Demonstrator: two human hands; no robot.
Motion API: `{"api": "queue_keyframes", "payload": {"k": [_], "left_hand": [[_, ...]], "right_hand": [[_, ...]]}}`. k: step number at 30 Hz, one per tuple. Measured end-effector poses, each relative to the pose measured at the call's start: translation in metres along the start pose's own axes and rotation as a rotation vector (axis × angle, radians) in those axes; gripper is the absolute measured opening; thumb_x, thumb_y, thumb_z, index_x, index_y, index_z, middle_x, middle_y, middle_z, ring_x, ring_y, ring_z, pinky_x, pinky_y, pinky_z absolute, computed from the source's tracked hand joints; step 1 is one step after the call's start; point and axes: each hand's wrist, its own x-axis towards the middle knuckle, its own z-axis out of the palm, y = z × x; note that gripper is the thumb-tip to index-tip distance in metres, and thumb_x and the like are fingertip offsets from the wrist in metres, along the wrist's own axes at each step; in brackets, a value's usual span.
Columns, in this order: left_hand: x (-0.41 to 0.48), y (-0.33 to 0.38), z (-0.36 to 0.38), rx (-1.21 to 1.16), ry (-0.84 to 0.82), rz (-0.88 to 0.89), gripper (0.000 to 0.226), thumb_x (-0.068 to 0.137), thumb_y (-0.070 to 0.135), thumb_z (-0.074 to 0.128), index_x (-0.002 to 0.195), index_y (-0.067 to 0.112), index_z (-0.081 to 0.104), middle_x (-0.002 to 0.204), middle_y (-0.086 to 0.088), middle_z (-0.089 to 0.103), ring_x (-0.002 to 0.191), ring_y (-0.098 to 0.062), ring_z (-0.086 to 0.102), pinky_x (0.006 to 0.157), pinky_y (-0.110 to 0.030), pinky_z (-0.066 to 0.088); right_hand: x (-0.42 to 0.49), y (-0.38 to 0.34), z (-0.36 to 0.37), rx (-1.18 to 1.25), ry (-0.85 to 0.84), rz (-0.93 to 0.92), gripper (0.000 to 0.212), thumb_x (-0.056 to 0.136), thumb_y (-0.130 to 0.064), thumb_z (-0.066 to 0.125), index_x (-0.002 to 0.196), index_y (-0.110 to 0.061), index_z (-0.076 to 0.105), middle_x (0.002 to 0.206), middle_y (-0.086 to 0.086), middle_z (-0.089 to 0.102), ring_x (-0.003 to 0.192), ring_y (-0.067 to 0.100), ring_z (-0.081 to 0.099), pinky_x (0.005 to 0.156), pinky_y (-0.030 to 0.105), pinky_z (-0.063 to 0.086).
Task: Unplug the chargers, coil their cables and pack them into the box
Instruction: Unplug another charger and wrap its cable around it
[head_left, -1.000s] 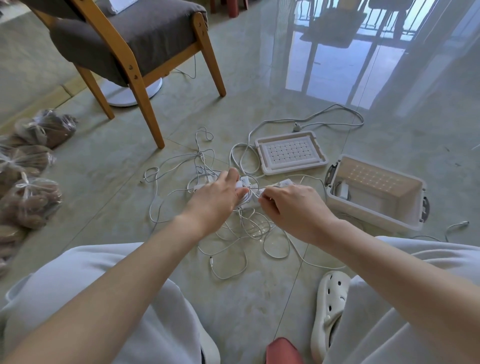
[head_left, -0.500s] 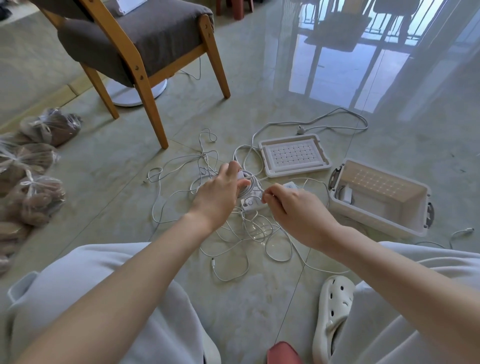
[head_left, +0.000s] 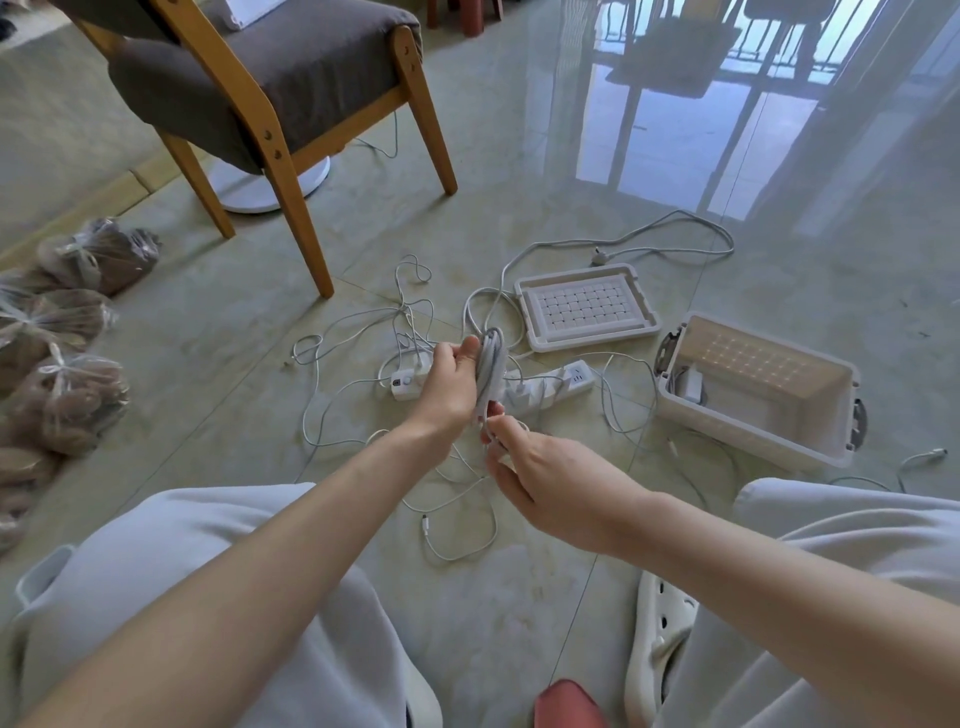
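Note:
My left hand (head_left: 451, 385) grips a coiled bundle of white cable (head_left: 491, 364), held upright above the floor. My right hand (head_left: 537, 470) pinches the bundle's lower end just below it. Behind them a white power strip (head_left: 550, 383) lies on the tiles, with a white charger (head_left: 408, 383) to its left. Loose white cables (head_left: 358, 332) sprawl all around. The open white box (head_left: 756, 389) stands at the right with a white charger (head_left: 691, 383) inside at its left end. Its lid (head_left: 587, 307) lies beside it.
A wooden chair with a grey cushion (head_left: 270, 88) stands at the back left, a white round base (head_left: 270, 182) under it. Several tied bags (head_left: 62, 364) line the left edge. A white perforated shoe (head_left: 657, 644) sits by my right knee.
Both hands lifted off the power strip and drew nearer to me. My left hand now holds a coiled cable bundle upright, and my right hand has moved below it.

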Motion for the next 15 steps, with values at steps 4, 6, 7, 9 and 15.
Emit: {"api": "queue_keyframes", "payload": {"k": [4,6,7,9,15], "left_hand": [[0.002,0.004,0.004,-0.546,-0.086,-0.189,0.041,0.102,0.04,0.027,0.107,0.003,0.046,0.074,-0.015,0.055,0.046,-0.02,0.052,0.046,-0.026,0.048],[-0.001,0.009,0.002,-0.66,-0.174,-0.222,0.046,0.104,0.037,0.025,0.096,0.0,0.051,0.064,-0.012,0.055,0.043,-0.018,0.05,0.042,-0.02,0.045],[-0.002,0.012,0.0,-0.682,-0.234,-0.221,0.046,0.104,0.034,0.024,0.09,0.0,0.051,0.06,-0.011,0.054,0.043,-0.018,0.049,0.041,-0.02,0.042],[-0.004,0.018,-0.005,-0.687,-0.318,-0.215,0.045,0.102,0.028,0.022,0.082,0.001,0.051,0.057,-0.009,0.052,0.042,-0.017,0.046,0.042,-0.02,0.037],[-0.002,0.021,-0.015,-0.672,-0.355,-0.176,0.043,0.1,0.026,0.023,0.081,0.0,0.052,0.059,-0.01,0.052,0.044,-0.018,0.044,0.043,-0.02,0.035]], "right_hand": [[0.001,-0.002,-0.005,0.094,-0.03,0.021,0.018,0.098,-0.02,0.033,0.113,-0.01,0.035,0.107,0.011,0.061,0.086,0.036,0.058,0.074,0.044,0.046],[0.003,0.001,-0.005,0.128,-0.041,0.01,0.012,0.098,-0.016,0.032,0.109,-0.012,0.035,0.108,0.006,0.061,0.089,0.033,0.057,0.078,0.043,0.046],[0.003,0.004,-0.004,0.13,-0.052,-0.002,0.01,0.098,-0.012,0.034,0.107,-0.014,0.035,0.107,-0.001,0.059,0.088,0.028,0.056,0.079,0.04,0.046],[0.005,0.009,-0.004,0.107,-0.064,-0.038,0.02,0.093,-0.002,0.036,0.102,-0.019,0.033,0.099,-0.011,0.051,0.081,0.017,0.049,0.078,0.034,0.046],[0.007,0.009,-0.011,0.093,-0.047,-0.106,0.011,0.098,-0.007,0.034,0.107,-0.01,0.039,0.1,-0.012,0.05,0.081,0.008,0.045,0.076,0.031,0.043]]}}
